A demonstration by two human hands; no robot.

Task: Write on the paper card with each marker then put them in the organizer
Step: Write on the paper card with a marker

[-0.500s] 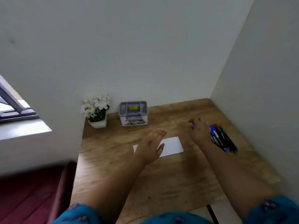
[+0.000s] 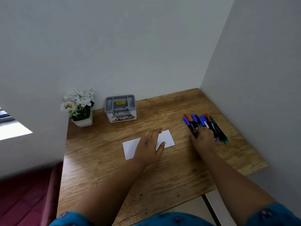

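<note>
While our right hand [image 2: 202,138] sits on the near end of the marker pile [image 2: 205,126], nothing is lifted yet. We judge this as the pick of the first marker. Fingers are curled down onto the barrels, but whether they have closed around one we cannot tell; the hand hides the contact.

Key relation: the markers lie side by side at the right of the wooden desk [image 2: 162,176], long axes running from near-right to far-left, caps (blue, red, green) at both ends. Our right hand covers the near-left ends, so a barrel would come out along its own axis, toward us. The pile is right under the right hand and well apart from the left, so the right hand is the one to take it.

Our left hand [image 2: 149,145] lies flat and spread, palm down on the paper card [image 2: 167,139], pinning it. The card is white, blank as far as we see, long axis roughly left-right, just left of the pile.

The organizer [image 2: 120,108], grey with open compartments, stands at the back by the wall, beyond the card, beside the flower pot [image 2: 79,108]. No marker shows in it.
</note>
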